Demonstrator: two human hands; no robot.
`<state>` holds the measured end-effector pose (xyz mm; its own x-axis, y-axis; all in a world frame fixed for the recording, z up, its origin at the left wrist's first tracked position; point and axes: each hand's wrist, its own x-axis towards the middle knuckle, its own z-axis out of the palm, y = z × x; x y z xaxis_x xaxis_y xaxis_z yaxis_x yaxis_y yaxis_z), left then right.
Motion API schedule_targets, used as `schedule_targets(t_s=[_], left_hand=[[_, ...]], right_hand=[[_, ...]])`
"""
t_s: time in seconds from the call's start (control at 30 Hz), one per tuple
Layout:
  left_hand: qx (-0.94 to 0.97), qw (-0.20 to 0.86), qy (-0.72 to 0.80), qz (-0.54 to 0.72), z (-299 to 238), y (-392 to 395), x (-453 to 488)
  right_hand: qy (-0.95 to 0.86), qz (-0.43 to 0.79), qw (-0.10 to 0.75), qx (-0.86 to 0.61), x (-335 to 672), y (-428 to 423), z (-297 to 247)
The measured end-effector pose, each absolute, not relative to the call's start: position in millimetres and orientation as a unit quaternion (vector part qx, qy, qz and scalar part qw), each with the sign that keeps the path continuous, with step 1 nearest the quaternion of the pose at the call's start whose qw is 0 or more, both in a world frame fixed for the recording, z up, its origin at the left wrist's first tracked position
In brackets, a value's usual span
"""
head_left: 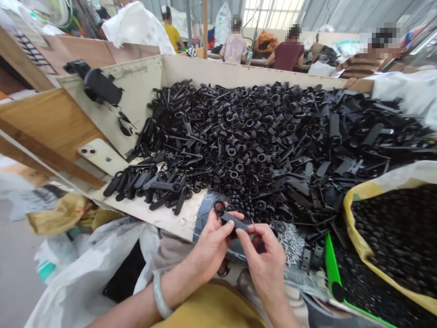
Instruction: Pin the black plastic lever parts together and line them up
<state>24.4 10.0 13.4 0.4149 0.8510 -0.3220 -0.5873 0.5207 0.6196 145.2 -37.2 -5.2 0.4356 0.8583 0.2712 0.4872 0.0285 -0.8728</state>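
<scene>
black plastic strap with ring end [235, 222], clamped in left hand [211, 246], right hand [262, 259] pinching its tip, heap of black plastic parts [239, 146] at 12 o'clock, silver screws [290, 243] at 2 o'clock

Wearer's own body: a mustard-yellow garment [208, 310] lies at 6 o'clock. A smooth, pale grey-green bangle [159, 296] encircles the bare left forearm [129, 314] at 7 o'clock. The right forearm [278, 305] is also bare.

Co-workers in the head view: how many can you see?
4: a person in yellow far back, one in a patterned shirt and one in maroon mid-back, one in stripes at right; others may be hidden.
</scene>
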Motion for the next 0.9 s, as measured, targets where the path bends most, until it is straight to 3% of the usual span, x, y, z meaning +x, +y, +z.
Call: schedule_targets(t_s=[0.2,0.67,0.9], left_hand=[[0.233,0.796,0.340,0.442,8,8,16],[0.207,0.786,0.355,0.462,6,-2,26],[0.270,0.761,0.387,0.445,3,1,24]], right_hand=[[-0.576,0.181,0.425,-0.674,142,-45,-7],[-0.519,0.197,0.447,-0.702,124,-46,-10],[-0.546,0.235,0.395,-0.701,129,-50,-16]])
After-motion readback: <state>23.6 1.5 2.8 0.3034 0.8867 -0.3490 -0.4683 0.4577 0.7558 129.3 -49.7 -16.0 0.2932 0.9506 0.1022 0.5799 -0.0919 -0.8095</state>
